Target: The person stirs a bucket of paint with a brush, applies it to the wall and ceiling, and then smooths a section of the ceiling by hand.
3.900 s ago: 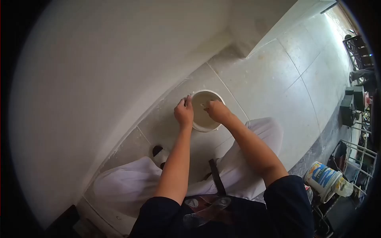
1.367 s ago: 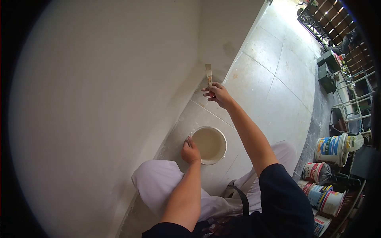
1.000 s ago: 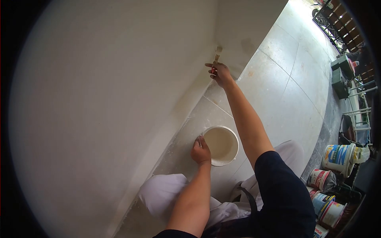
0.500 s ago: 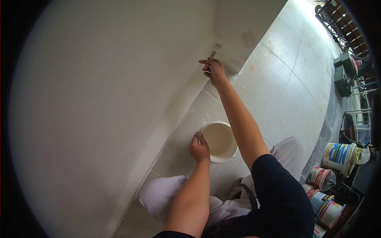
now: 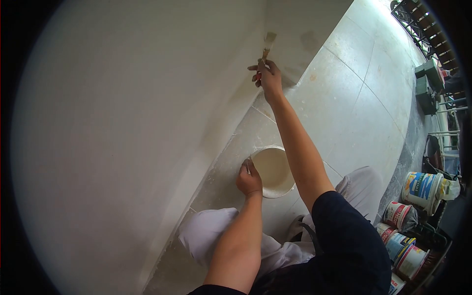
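Paintbrush: small, bristles up, tip against white wall's inner corner, well above the floor. Bucket: white, round, open, upright on tiled floor, cream paint inside.

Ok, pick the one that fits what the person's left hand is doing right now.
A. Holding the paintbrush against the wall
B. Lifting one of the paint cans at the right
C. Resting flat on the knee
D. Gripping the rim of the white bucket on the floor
D: the left hand is closed on the rim of the white bucket on the tiled floor, while the right hand holds the paintbrush up at the wall.
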### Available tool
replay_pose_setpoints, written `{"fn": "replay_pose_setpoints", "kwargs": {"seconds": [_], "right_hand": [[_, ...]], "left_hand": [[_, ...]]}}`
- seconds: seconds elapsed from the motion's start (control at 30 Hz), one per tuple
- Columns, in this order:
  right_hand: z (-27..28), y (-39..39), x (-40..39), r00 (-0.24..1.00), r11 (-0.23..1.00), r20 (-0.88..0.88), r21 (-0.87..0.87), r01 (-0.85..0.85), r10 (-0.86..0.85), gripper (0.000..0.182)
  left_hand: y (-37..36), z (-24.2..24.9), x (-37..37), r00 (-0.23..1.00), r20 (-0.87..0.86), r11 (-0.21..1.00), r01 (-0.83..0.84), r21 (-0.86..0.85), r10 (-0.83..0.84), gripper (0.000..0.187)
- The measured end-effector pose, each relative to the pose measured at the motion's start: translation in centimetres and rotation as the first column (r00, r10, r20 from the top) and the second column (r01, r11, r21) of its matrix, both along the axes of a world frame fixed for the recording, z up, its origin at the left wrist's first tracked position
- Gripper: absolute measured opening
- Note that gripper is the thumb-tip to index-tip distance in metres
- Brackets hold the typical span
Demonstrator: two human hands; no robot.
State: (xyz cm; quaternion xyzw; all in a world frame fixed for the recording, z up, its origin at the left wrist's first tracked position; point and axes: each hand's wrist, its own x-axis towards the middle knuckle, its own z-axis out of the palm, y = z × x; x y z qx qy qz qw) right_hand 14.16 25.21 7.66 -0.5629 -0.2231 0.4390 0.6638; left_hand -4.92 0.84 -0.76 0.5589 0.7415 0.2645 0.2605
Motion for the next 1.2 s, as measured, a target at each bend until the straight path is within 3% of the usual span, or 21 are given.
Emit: {"fn": "replay_pose_setpoints", "kwargs": {"seconds": [0.1, 0.2, 0.3, 0.4, 0.6, 0.77, 0.9, 1.0, 1.1, 1.2], "right_hand": [[-5.7, -2.2, 0.4, 0.993, 0.977, -0.114, -0.202, -0.062, 0.039, 0.03], [-8.7, -1.8, 2.3, 0.993, 0.94, -0.062, -0.32, -0.117, 0.103, 0.027], [-10.4, 0.3, 4.3, 0.98, 0.949, -0.163, -0.272, -0.157, 0.115, 0.021], [-10.1, 2.5, 5.3, 0.984, 0.945, -0.121, -0.286, -0.158, 0.128, 0.018], [-11.7, 6.1, 6.1, 0.934, 0.951, -0.335, -0.229, -0.208, 0.123, 0.012], [-10.4, 10.3, 6.1, 0.917, 0.997, -0.4, -0.064, -0.039, 0.01, 0.013], [-10.2, 9.5, 3.0, 0.95, 0.988, -0.27, -0.047, 0.149, -0.156, 0.007], [-9.8, 5.7, 0.2, 0.958, 0.981, -0.209, -0.061, 0.187, -0.195, 0.006], [-12.4, 4.7, -0.1, 0.924, 0.965, -0.317, -0.217, 0.148, -0.213, 0.007], [-13.4, 6.9, 2.0, 0.91, 0.972, -0.357, -0.175, 0.156, -0.21, 0.007]], "left_hand": [[-0.1, -0.2, -0.1, 0.999, -0.04, 1.0, 0.0, 0.018, 0.001, 0.043], [-0.1, -0.5, -0.2, 0.998, -0.062, 1.0, 0.001, 0.01, 0.0, 0.044], [-0.2, 0.1, -0.1, 0.998, -0.056, 1.0, 0.005, -0.025, -0.007, 0.043], [0.1, 0.7, 0.1, 0.998, -0.056, 0.998, -0.004, -0.064, 0.0, 0.043], [-0.2, 0.0, -0.1, 1.0, -0.025, 0.999, -0.001, -0.045, 0.0, 0.044], [0.1, 0.2, -0.1, 1.0, 0.006, 0.997, -0.001, -0.079, 0.002, 0.045], [-0.1, -0.1, 0.1, 1.0, 0.014, 0.999, -0.012, -0.031, 0.013, 0.044], [-0.1, -0.2, 0.1, 1.0, 0.004, 1.0, -0.01, -0.011, 0.011, 0.043], [-0.4, -0.5, -0.1, 0.999, -0.036, 0.999, -0.013, -0.037, 0.012, 0.042], [-0.1, -0.3, 0.1, 0.999, -0.034, 0.998, -0.019, -0.052, 0.017, 0.042]]}}
